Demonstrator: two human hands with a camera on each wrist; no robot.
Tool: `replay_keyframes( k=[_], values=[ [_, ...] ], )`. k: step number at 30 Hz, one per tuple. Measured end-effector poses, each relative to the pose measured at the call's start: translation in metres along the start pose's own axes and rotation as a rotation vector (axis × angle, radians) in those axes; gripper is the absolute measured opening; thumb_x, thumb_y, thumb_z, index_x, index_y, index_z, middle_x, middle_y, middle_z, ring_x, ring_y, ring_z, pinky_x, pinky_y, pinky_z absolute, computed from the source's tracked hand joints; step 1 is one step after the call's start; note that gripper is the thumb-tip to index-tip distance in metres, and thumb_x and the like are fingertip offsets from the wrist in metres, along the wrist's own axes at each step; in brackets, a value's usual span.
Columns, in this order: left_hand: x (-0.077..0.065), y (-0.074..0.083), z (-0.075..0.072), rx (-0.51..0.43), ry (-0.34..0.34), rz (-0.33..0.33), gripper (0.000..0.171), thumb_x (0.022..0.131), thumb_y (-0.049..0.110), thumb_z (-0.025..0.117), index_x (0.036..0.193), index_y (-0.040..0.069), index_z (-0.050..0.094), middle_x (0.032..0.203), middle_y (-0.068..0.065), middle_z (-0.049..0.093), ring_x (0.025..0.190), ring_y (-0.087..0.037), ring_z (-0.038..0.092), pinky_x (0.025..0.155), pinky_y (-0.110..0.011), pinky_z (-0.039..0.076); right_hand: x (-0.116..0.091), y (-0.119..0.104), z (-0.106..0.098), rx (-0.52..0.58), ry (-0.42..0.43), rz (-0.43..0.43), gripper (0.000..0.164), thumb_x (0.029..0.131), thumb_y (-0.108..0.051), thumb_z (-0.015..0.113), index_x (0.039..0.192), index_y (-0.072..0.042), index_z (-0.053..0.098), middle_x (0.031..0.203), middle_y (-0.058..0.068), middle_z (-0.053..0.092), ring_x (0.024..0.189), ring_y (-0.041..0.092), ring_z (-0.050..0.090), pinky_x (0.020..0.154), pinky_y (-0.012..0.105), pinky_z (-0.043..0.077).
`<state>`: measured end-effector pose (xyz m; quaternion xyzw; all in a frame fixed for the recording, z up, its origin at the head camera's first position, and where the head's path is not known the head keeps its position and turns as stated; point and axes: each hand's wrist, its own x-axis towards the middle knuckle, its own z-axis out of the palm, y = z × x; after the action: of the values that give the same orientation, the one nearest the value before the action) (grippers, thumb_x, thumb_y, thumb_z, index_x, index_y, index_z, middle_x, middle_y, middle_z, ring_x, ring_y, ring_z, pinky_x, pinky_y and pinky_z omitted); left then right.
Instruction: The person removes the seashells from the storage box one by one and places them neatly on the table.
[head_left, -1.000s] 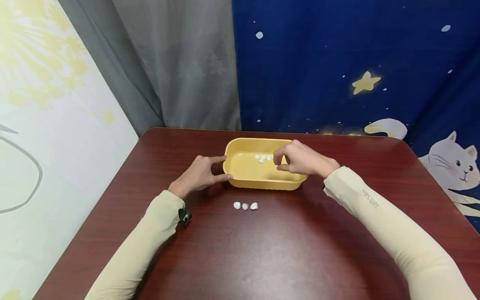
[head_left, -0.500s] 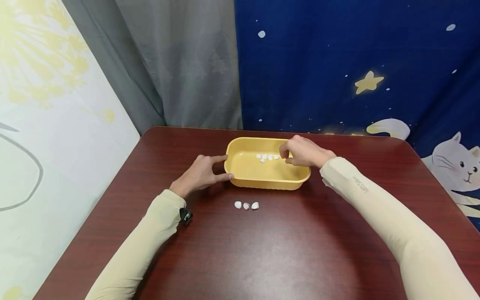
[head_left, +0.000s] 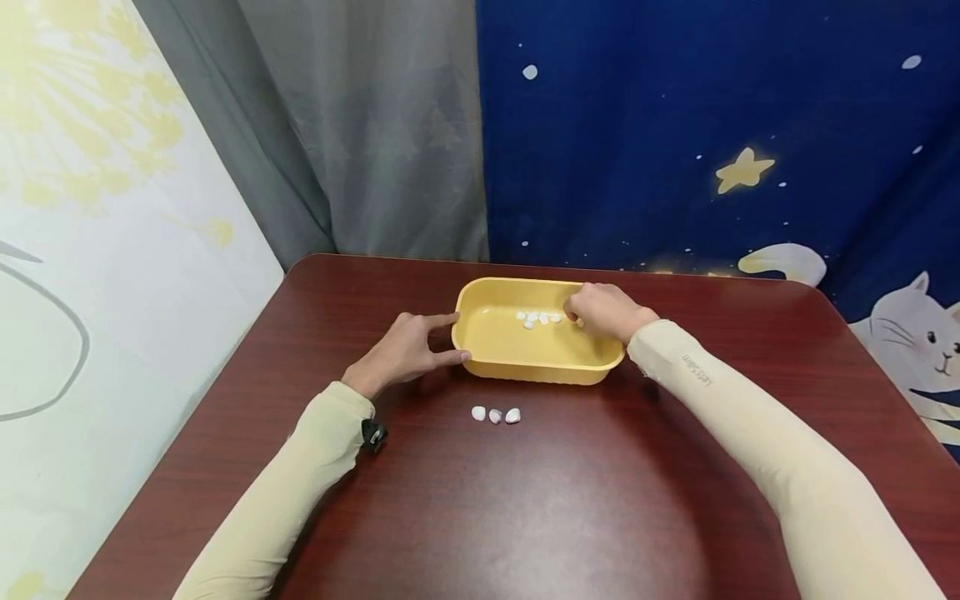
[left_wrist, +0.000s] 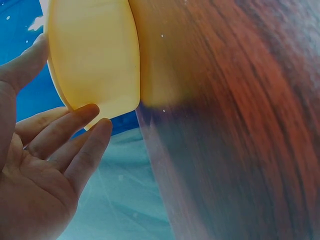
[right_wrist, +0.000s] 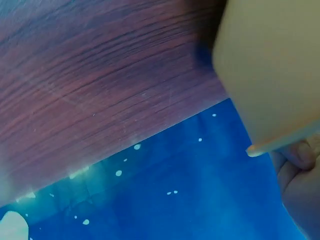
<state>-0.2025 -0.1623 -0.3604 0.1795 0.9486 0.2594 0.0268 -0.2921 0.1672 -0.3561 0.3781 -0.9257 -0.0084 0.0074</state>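
Observation:
A shallow yellow basin stands on the table, with several small white pebbles grouped on its floor. My left hand holds the basin's left end, the thumb at the near corner and a finger farther back on the rim. In the left wrist view, the fingertips lie against that rim. My right hand reaches into the basin's right part with curled fingers. A small pale piece, likely a white pebble, shows at its fingertips. The basin's wall hides most of that hand in the right wrist view.
Three small white or pinkish pebbles lie in a row on the dark red table, in front of the basin. Behind the table's far edge hang a grey curtain and a blue patterned one. A white wall borders the left side.
My right hand has moved right and lower inside the basin, uncovering another pebble near the group. My left hand keeps its hold on the left end.

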Motion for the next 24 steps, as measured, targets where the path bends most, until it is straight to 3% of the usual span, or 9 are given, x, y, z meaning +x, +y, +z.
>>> replay_keyframes(
  k=[6, 15, 24],
  values=[
    [-0.0006, 0.0008, 0.0003, 0.004, -0.007, -0.009, 0.076, 0.084, 0.053, 0.077, 0.146, 0.013, 0.055, 0.129, -0.013, 0.07, 0.11, -0.022, 0.063, 0.101, -0.043, 0.054, 0.0008, 0.0033, 0.0085, -0.05, 0.013, -0.028, 0.027, 0.077, 0.009, 0.064, 0.063, -0.013, 0.057, 0.064, 0.002, 0.056, 0.063, 0.018, 0.047, 0.061, 0.035, 0.048],
    [0.0004, 0.0, 0.0006, 0.007, 0.001, -0.002, 0.077, 0.084, 0.055, 0.076, 0.145, 0.014, 0.055, 0.138, -0.012, 0.065, 0.11, -0.02, 0.063, 0.101, -0.043, 0.054, 0.0026, 0.0034, 0.0084, -0.059, -0.028, 0.011, 0.031, 0.078, 0.009, 0.064, 0.061, -0.015, 0.056, 0.062, -0.001, 0.049, 0.063, 0.017, 0.043, 0.06, 0.032, 0.044],
    [-0.0006, 0.0007, 0.0004, 0.016, -0.001, -0.001, 0.078, 0.084, 0.055, 0.075, 0.147, 0.014, 0.054, 0.14, -0.013, 0.063, 0.107, -0.023, 0.064, 0.099, -0.043, 0.055, 0.0035, 0.001, 0.0051, -0.071, -0.029, -0.003, 0.029, 0.076, 0.008, 0.064, 0.058, -0.014, 0.057, 0.062, 0.002, 0.055, 0.061, 0.018, 0.045, 0.059, 0.034, 0.047]
  ],
)
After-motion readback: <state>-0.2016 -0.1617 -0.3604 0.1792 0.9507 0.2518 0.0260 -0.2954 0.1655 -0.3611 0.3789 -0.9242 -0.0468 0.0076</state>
